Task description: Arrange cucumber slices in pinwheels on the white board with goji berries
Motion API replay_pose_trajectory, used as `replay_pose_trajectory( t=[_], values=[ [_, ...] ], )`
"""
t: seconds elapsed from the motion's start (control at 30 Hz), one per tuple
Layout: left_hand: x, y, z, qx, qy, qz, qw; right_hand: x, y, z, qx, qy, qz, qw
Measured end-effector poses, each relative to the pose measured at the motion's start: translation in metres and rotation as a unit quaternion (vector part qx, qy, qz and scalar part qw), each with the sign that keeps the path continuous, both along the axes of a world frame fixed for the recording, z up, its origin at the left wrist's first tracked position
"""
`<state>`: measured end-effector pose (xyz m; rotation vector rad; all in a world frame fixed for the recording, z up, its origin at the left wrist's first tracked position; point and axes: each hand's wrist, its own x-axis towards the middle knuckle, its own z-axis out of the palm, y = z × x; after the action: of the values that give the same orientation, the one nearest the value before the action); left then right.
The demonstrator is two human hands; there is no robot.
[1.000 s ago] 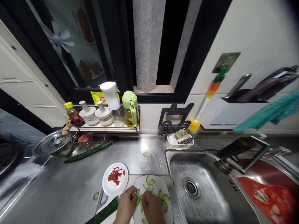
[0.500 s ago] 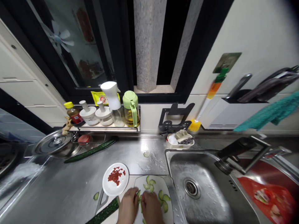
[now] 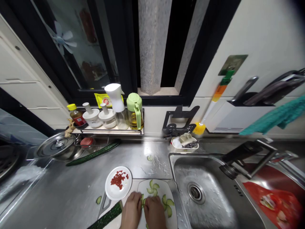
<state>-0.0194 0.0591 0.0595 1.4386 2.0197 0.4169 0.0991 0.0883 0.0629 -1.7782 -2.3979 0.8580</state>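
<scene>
Both hands are low in the picture, over a white plate [image 3: 164,187] that carries cucumber slices. My left hand [image 3: 131,208] has its fingers curled in a pinch at a green cucumber slice [image 3: 142,199] on the plate's left side. Close against the slice's other side is my right hand [image 3: 154,210], its fingers bent together and partly hidden. Pinwheel groups of slices show beyond the hands [image 3: 153,188] and to their right [image 3: 168,205]. A cut cucumber [image 3: 108,218] lies left of my left hand, its cut end near the wrist.
A small white plate of red berries [image 3: 118,183] sits behind my left hand. A whole cucumber [image 3: 94,154] lies farther back. The sink [image 3: 202,178] is on the right, with a faucet [image 3: 250,159] and a red plastic bag [image 3: 274,203]. Bottles and jars stand on a rack [image 3: 111,130].
The view has shifted very slightly. My two hands stay at the same place over the plate, with only a small movement of the fingers around the slice.
</scene>
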Motion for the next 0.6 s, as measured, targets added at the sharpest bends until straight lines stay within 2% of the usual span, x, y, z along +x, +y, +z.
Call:
replay_pose_trajectory(
  t=[0.27, 0.6],
  values=[
    [0.0, 0.001, -0.001, 0.005, 0.014, -0.009, 1.0, 0.009, 0.001, 0.003, -0.013, -0.012, 0.015, 1.0],
    [-0.001, -0.001, -0.004, 0.021, -0.001, -0.006, 1.0, 0.008, 0.0, -0.007, -0.011, -0.008, 0.021, 1.0]
  ],
)
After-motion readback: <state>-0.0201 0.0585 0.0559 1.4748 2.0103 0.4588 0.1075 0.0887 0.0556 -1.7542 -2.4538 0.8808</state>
